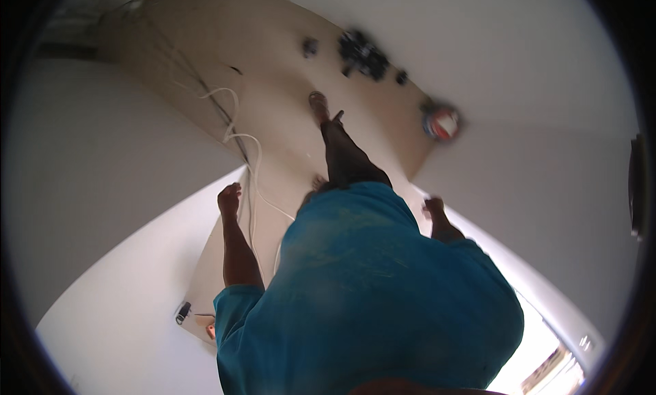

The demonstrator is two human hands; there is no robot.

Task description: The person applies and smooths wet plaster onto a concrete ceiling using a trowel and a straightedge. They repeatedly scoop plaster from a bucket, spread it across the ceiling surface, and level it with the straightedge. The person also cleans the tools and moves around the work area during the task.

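Note:
My left hand (230,198) hangs at the end of my bare forearm, beside the corner of a white wall. Its fingers are loosely bent and a little apart, with nothing seen in them. On the other side, my right hand (434,207) is small and smeared near the lower edge of another wall; its fingers do not show clearly. Neither hand visibly touches anything. Between them is my loose teal shirt (369,279). One leg in dark trousers (347,159) is stretched ahead, with a sandalled foot (318,101) on the floor.
A pale cable (256,149) winds over the beige floor (280,87) at left, alongside a darker cord (212,101). Dark clutter (362,55) and a round red, white and blue thing (443,124) sit by the far right wall. A bright opening (540,340) shows at lower right.

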